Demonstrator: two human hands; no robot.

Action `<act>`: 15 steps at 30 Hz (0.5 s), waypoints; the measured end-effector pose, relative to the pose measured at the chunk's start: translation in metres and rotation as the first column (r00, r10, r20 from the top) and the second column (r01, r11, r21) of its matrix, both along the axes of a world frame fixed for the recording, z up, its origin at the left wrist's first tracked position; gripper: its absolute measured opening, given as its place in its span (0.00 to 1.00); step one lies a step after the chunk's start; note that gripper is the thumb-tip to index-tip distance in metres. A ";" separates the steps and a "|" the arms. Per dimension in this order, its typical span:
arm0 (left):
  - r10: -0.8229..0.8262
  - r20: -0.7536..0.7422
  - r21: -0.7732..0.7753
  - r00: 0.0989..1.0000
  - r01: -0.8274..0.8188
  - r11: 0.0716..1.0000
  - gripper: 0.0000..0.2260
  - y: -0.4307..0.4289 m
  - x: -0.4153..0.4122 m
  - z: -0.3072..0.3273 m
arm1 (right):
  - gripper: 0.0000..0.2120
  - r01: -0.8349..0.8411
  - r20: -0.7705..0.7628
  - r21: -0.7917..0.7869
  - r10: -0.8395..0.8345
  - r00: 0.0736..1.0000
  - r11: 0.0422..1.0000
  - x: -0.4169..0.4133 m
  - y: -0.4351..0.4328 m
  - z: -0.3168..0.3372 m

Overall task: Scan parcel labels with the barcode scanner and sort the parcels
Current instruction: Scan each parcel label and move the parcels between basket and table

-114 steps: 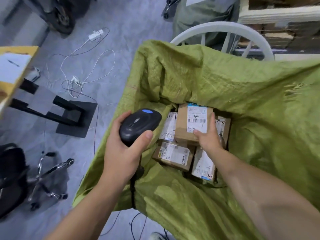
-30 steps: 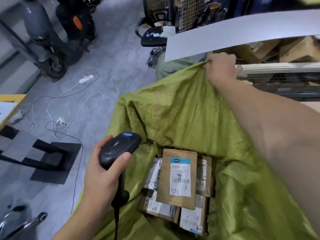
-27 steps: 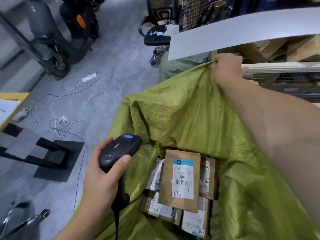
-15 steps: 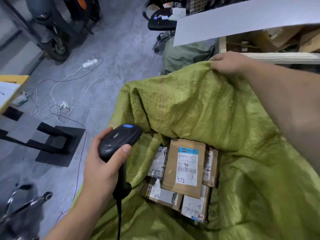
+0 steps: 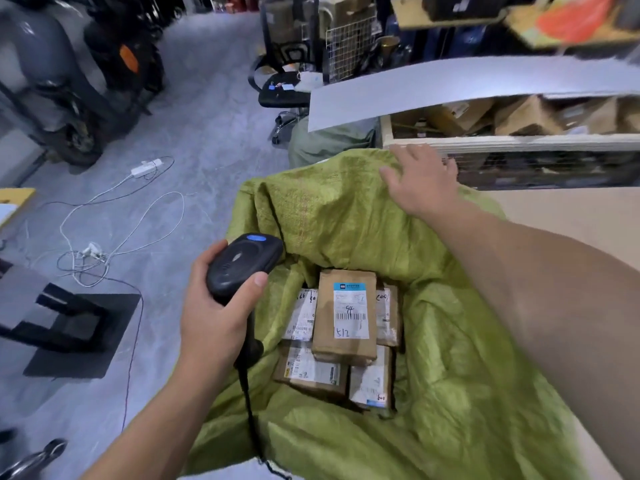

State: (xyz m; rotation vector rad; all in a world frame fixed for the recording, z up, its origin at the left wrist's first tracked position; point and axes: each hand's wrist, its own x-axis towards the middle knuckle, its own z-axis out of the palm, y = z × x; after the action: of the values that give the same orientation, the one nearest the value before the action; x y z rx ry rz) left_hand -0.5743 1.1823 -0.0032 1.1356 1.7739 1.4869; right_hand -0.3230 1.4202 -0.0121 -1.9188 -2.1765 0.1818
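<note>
My left hand (image 5: 211,317) grips a black barcode scanner (image 5: 244,263) with a blue button, held at the left edge of an open green woven sack (image 5: 450,393). Inside the sack lie several brown cardboard parcels with white labels. The top parcel (image 5: 346,315) lies label up, marked "44" and "512". My right hand (image 5: 420,180) is at the sack's far rim, fingers spread and straight, resting on or just above the fabric.
A shelf (image 5: 519,142) holding cardboard boxes stands behind the sack, under a grey sheet (image 5: 450,88). White cables (image 5: 114,216) trail over the grey floor at left. A black stand base (image 5: 76,334) sits at left, a scooter (image 5: 69,81) far left.
My right hand gripped the sack's far rim and lifted it; now its fingers have opened and lie spread over the rim. The scanner hand has barely moved.
</note>
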 end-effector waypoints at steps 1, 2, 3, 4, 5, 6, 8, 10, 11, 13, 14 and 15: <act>-0.018 -0.001 0.020 1.000 0.018 1.000 0.29 -0.008 0.000 0.005 | 0.28 0.007 0.017 0.007 -0.007 1.000 1.000 -0.001 -0.019 0.004; -0.039 0.005 0.042 0.999 0.039 0.998 0.31 -0.017 -0.001 0.009 | 0.28 0.014 0.037 0.017 -0.015 0.999 1.000 -0.003 -0.039 0.008; -0.063 0.015 0.064 0.998 0.062 0.996 0.33 -0.026 -0.001 0.013 | 0.29 0.021 0.057 0.028 -0.022 0.998 0.999 -0.004 -0.059 0.014; -0.086 0.024 0.083 0.996 0.084 0.993 0.33 -0.037 -0.003 0.016 | 0.30 0.031 0.083 0.029 -0.034 0.996 0.999 -0.005 -0.081 0.019; -0.108 0.034 0.103 0.994 0.104 0.989 0.32 -0.048 -0.004 0.020 | 0.30 0.044 0.107 0.024 -0.047 0.993 0.999 -0.006 -0.102 0.024; -0.130 0.044 0.125 0.991 0.124 0.984 0.30 -0.060 -0.005 0.024 | 0.30 0.059 0.128 0.022 -0.062 0.990 0.998 -0.006 -0.125 0.029; -0.182 0.054 0.171 0.982 0.170 0.970 0.29 -0.084 -0.008 0.032 | 0.30 0.093 0.163 0.042 -0.099 0.982 0.995 -0.007 -0.174 0.038; -0.240 0.050 0.210 0.970 0.225 0.951 0.29 -0.108 -0.011 0.038 | 0.30 0.136 0.181 0.056 -0.144 0.973 0.989 -0.004 -0.226 0.045; -0.267 0.047 0.228 0.963 0.250 0.941 0.29 -0.119 -0.010 0.042 | 0.31 0.162 0.176 0.065 -0.171 0.969 0.985 -0.001 -0.251 0.047; -0.321 0.040 0.252 0.946 0.301 0.920 0.27 -0.142 -0.007 0.049 | 0.31 0.217 0.168 0.076 -0.227 0.959 0.973 0.009 -0.299 0.050; -0.350 0.041 0.263 0.936 0.328 0.908 0.27 -0.153 -0.004 0.052 | 0.31 0.241 0.170 0.074 -0.250 0.953 0.968 0.014 -0.322 0.052; -0.379 0.043 0.274 0.924 0.354 0.894 0.28 -0.164 0.000 0.055 | 0.31 0.267 0.172 0.072 -0.275 0.946 0.961 0.019 -0.343 0.054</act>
State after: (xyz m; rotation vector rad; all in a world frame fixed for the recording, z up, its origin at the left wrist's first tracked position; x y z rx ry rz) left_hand -0.5738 1.0183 0.0516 1.4140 1.2339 1.5362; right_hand -0.3043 1.0767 0.0414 -2.2580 -1.9686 -0.0953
